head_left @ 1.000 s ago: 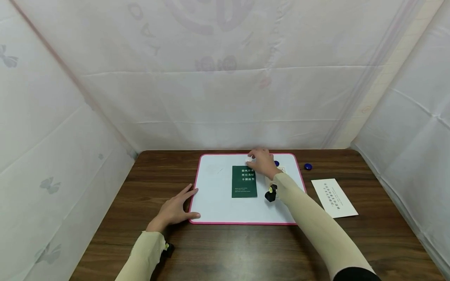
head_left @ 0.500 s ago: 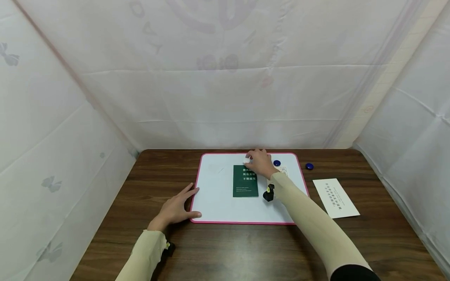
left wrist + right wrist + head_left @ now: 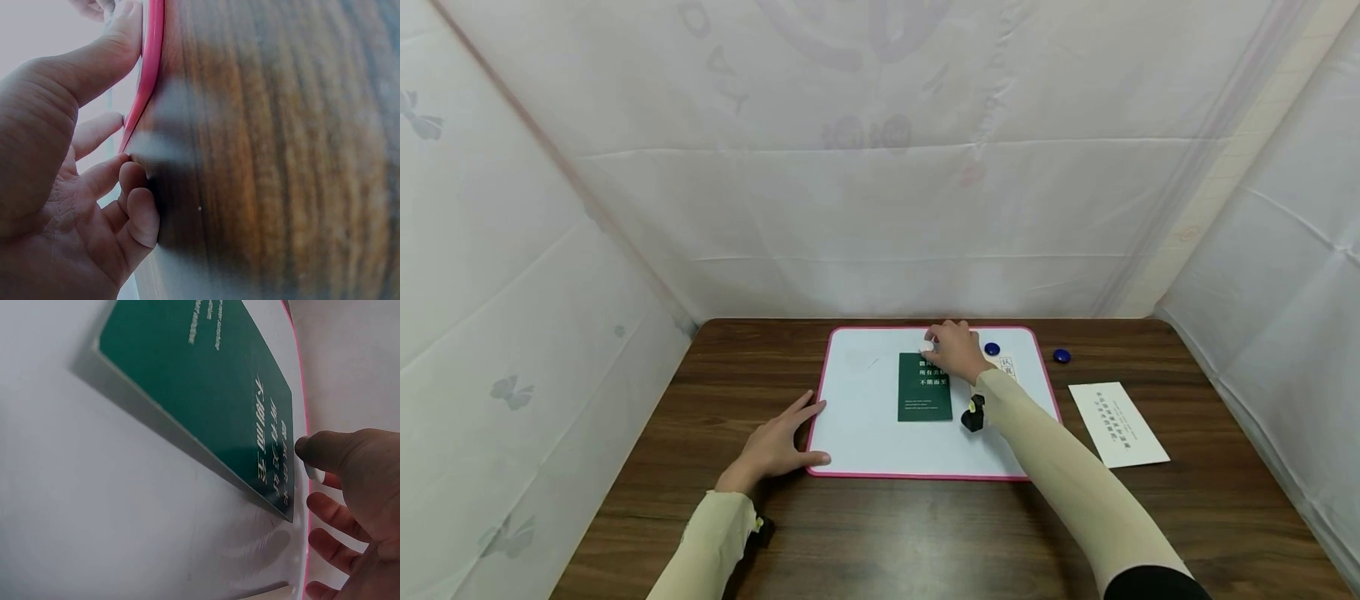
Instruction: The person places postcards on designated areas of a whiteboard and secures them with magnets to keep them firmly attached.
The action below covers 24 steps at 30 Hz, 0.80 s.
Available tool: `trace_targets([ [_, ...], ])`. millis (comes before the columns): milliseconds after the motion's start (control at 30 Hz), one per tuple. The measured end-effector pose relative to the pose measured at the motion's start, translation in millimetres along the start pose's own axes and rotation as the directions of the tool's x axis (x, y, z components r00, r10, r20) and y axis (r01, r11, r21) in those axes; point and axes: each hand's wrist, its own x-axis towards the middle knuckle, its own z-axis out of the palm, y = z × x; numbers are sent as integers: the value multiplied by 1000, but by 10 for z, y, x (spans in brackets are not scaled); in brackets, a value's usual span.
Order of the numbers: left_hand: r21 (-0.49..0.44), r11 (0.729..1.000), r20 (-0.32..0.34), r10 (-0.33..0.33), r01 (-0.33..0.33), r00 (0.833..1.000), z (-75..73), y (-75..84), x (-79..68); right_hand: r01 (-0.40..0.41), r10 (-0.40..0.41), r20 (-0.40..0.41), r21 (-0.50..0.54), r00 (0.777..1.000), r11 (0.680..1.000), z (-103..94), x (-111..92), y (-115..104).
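In the head view a whiteboard (image 3: 857, 433) with a pink frame lies on the table. On it is a dark green card (image 3: 917, 396) with white lettering. My right hand (image 3: 957, 348) pinches a small white round magnet (image 3: 926, 346) between thumb and fingers at the card's top edge. The right wrist view shows the thumb over the white magnet (image 3: 315, 473), beside the green card (image 3: 206, 394), whose long edge casts a shadow on the board. My left hand (image 3: 772, 446) rests at the board's left edge, fingers spread, thumb on the lower left corner.
A blue round magnet (image 3: 992, 349) sits on a pale card (image 3: 1007, 365) at the board's upper right, partly hidden by my right arm. Another blue magnet (image 3: 1062, 356) and a white printed card (image 3: 1120, 424) lie on the wooden table (image 3: 895, 533), right of the board.
My right hand has shifted slightly left, uncovering more of the blue magnet, and the white magnet has come down to the green card's top edge. My left hand stays in place.
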Motion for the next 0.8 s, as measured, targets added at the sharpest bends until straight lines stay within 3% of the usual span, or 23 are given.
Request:
trace_targets([
  [800,-8,1000,2,-3,3,1000,1,-2,-6,12,-11,21,-32,1000,999,38,-34,-34],
])
